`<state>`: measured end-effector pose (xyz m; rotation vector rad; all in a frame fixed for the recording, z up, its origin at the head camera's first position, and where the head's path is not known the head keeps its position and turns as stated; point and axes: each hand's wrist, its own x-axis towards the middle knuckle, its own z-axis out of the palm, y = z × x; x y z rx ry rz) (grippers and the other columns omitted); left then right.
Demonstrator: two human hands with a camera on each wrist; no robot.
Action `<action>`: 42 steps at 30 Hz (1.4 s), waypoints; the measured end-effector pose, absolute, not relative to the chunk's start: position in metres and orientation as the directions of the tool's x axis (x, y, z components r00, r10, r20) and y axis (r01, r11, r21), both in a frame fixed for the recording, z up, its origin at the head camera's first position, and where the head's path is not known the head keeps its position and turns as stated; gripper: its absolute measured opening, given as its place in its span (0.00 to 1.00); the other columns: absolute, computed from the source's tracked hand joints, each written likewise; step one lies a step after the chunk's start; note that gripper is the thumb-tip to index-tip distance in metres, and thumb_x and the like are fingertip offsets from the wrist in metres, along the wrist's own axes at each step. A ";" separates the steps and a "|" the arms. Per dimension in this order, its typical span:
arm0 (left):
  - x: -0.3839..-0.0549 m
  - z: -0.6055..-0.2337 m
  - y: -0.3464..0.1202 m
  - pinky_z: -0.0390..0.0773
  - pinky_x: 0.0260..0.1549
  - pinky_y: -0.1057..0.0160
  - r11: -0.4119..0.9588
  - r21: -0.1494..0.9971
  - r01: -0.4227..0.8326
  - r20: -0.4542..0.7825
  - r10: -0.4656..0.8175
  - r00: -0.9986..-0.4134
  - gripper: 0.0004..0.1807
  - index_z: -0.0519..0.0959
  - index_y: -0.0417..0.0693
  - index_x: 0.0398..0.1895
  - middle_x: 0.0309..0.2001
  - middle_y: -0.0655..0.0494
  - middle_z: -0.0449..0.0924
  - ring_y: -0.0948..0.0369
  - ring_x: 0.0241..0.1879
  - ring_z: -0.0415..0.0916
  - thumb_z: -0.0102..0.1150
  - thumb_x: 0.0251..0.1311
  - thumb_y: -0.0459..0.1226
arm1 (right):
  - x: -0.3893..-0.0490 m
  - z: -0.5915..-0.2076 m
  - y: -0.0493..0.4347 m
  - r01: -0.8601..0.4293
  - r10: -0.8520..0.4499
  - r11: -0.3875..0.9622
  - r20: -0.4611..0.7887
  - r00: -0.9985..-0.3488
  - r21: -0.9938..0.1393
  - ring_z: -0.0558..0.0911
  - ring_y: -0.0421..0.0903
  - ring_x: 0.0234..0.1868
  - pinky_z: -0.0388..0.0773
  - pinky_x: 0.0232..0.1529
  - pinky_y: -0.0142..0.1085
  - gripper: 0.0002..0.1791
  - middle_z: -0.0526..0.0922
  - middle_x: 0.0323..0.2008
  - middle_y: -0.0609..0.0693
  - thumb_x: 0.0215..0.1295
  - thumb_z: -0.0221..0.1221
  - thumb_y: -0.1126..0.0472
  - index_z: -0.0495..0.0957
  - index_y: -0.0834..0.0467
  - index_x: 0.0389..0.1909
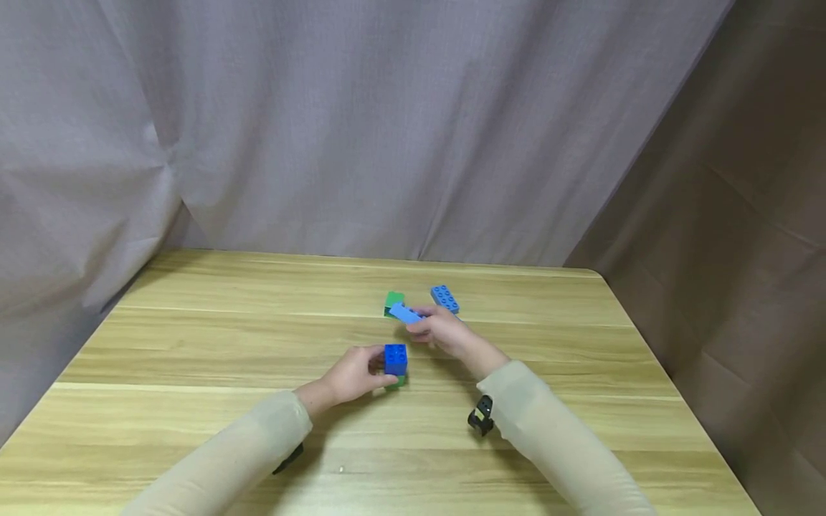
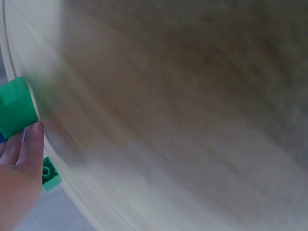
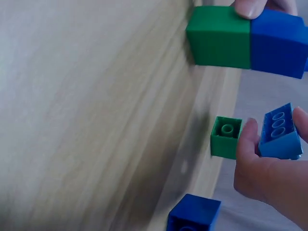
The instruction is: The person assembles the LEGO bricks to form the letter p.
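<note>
Pointing lengthwise leftward, blue brick [image 1: 404, 314] in right fingers [image 3: 247, 144], stack [image 1: 396, 360] upright

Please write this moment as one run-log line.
left hand: grips blue-on-green stack | right hand: holds light-blue brick | table: loose green block, another blue brick

Left hand [image 1: 351, 374] curled round left side of dark blue block [image 1: 396, 360], thumb [image 1: 384, 380] nearer, fingers [image 1: 373, 352] tucked behind it. Right hand [image 1: 445, 332] past block, bit to its right, pinching. Left forearm [image 1: 226, 455] comes in from block's near left, right forearm [image 1: 561, 437] from near right.
</note>
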<state>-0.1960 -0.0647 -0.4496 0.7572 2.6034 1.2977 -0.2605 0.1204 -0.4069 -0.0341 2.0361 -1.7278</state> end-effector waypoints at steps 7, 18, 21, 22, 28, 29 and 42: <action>-0.196 -0.448 -0.065 0.81 0.45 0.57 0.495 0.781 0.380 0.098 0.505 -0.858 0.19 0.75 0.36 0.47 0.42 0.44 0.83 0.54 0.43 0.81 0.64 0.56 0.38 | -0.251 -0.396 0.117 0.283 -0.245 0.287 -0.355 -0.902 -0.915 0.71 0.46 0.41 0.71 0.44 0.36 0.32 0.63 0.65 0.60 0.58 0.54 0.70 0.61 0.65 0.66; -0.196 -0.450 -0.067 0.81 0.47 0.60 0.508 0.760 0.406 0.111 0.514 -0.851 0.20 0.74 0.41 0.47 0.42 0.48 0.83 0.56 0.44 0.80 0.66 0.54 0.41 | -0.238 -0.388 0.119 0.187 -0.249 0.317 -0.272 -0.929 -0.930 0.68 0.53 0.58 0.66 0.62 0.52 0.32 0.65 0.65 0.60 0.55 0.55 0.66 0.64 0.61 0.65; -0.195 -0.446 -0.067 0.81 0.47 0.58 0.495 0.782 0.380 0.114 0.486 -0.867 0.25 0.73 0.40 0.51 0.44 0.48 0.82 0.55 0.45 0.80 0.66 0.54 0.43 | -0.236 -0.388 0.122 0.144 -0.235 0.365 -0.241 -0.942 -0.920 0.68 0.55 0.62 0.66 0.63 0.52 0.30 0.68 0.64 0.59 0.58 0.59 0.59 0.67 0.60 0.63; -0.195 -0.444 -0.067 0.81 0.47 0.57 0.489 0.790 0.371 0.117 0.474 -0.873 0.26 0.72 0.39 0.52 0.45 0.47 0.81 0.54 0.46 0.79 0.66 0.53 0.43 | -0.235 -0.388 0.123 0.128 -0.231 0.385 -0.229 -0.946 -0.914 0.68 0.55 0.63 0.67 0.63 0.52 0.30 0.68 0.64 0.58 0.59 0.59 0.56 0.68 0.59 0.62; -0.195 -0.435 -0.062 0.79 0.50 0.54 0.462 0.832 0.307 0.105 0.412 -0.905 0.29 0.72 0.42 0.55 0.50 0.48 0.80 0.53 0.48 0.78 0.67 0.52 0.45 | -0.233 -0.386 0.129 0.073 -0.246 0.406 -0.186 -0.951 -0.911 0.66 0.56 0.65 0.61 0.66 0.57 0.29 0.70 0.63 0.57 0.58 0.63 0.55 0.71 0.59 0.60; -0.195 -0.434 -0.061 0.79 0.50 0.55 0.460 0.837 0.296 0.098 0.406 -0.909 0.28 0.73 0.43 0.54 0.50 0.48 0.80 0.53 0.48 0.78 0.67 0.52 0.44 | -0.233 -0.385 0.130 0.068 -0.253 0.403 -0.182 -0.950 -0.913 0.66 0.56 0.65 0.60 0.66 0.58 0.28 0.70 0.62 0.57 0.57 0.63 0.56 0.71 0.59 0.59; -0.196 -0.432 -0.060 0.82 0.46 0.57 0.412 0.861 0.299 0.119 0.408 -0.905 0.18 0.78 0.43 0.45 0.41 0.49 0.83 0.56 0.41 0.80 0.67 0.52 0.41 | -0.220 -0.379 0.137 0.019 -0.277 0.484 -0.173 -0.945 -0.875 0.71 0.54 0.59 0.64 0.64 0.55 0.27 0.73 0.60 0.55 0.52 0.68 0.56 0.76 0.54 0.55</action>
